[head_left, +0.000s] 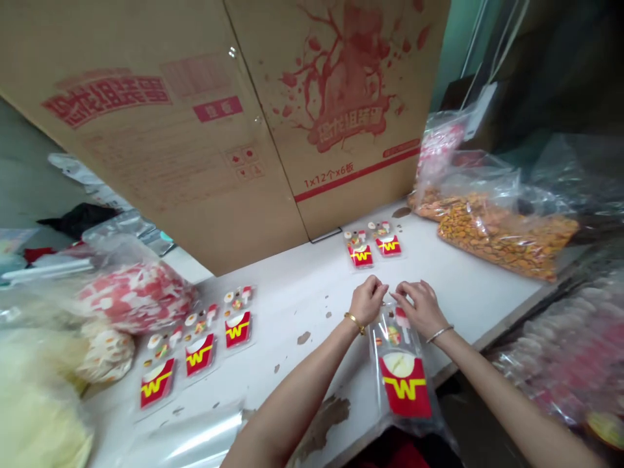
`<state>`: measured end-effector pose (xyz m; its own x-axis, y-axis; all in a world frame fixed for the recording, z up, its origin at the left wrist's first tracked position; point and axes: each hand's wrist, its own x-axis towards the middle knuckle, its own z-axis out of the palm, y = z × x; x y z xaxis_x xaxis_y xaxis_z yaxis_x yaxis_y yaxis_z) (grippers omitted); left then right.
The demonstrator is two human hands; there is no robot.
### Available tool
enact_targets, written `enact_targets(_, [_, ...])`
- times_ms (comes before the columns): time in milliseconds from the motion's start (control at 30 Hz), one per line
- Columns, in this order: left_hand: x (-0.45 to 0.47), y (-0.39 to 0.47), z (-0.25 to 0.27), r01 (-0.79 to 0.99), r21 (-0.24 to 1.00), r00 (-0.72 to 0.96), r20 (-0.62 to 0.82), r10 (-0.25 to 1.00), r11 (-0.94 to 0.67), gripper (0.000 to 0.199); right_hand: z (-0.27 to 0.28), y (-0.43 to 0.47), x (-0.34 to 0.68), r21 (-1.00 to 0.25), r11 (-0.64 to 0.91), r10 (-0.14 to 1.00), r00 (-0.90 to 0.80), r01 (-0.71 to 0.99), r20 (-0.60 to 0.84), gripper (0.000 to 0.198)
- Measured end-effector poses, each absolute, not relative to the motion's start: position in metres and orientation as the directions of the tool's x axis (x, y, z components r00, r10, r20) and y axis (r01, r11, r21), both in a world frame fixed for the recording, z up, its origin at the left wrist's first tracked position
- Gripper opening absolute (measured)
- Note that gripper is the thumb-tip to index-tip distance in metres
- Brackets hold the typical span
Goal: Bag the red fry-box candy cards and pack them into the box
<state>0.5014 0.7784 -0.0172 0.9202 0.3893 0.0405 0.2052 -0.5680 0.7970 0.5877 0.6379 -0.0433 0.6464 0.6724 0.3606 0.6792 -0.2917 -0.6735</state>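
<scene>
Left hand (369, 302) and right hand (420, 311) flank one packet (405, 389)

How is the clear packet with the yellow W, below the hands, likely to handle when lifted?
The packet may flop at its lower end, where the clear film looks loose and wrinkled. It is probably light for its size, as it looks rather flat. Its glossy surface could be a bit slippery.

This is a packing workshop: matching clear packs (404, 387) are spread over a chipped white table (287, 292), with a bulk bag of orange pieces (502, 237), another of pink-and-white ones (141, 296) and tall printed cardboard (195, 214). A blurred heap (570, 351) at right seems to be wrapped goods.
</scene>
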Motion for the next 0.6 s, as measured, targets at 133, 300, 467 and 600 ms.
enact_targets(133, [0.583,0.78,-0.02,0.127,0.601,0.95,0.155,0.271,-0.789,0.026,-0.053,0.626,0.626,-0.656,-0.365,0.499,0.733,0.661,0.461,0.053])
enact_targets(300, [0.655,0.815,-0.028,0.035,0.23,0.99,0.127,0.066,-0.972,0.038,-0.075,0.606,0.582,-0.409,-0.551,0.659,0.68,0.728,0.323,0.082])
enact_targets(467, [0.642,0.857,-0.05,0.061,0.001,0.998,0.014,0.061,-0.998,0.054,-0.093,0.593,0.587,-0.306,-0.649,0.673,0.713,0.697,0.195,0.086])
enact_targets(600, [0.593,0.866,-0.05,0.052,-0.003,0.995,0.086,0.052,-0.999,0.048,-0.11,0.572,0.651,-0.295,-0.679,0.674,0.73,0.672,0.11,0.087])
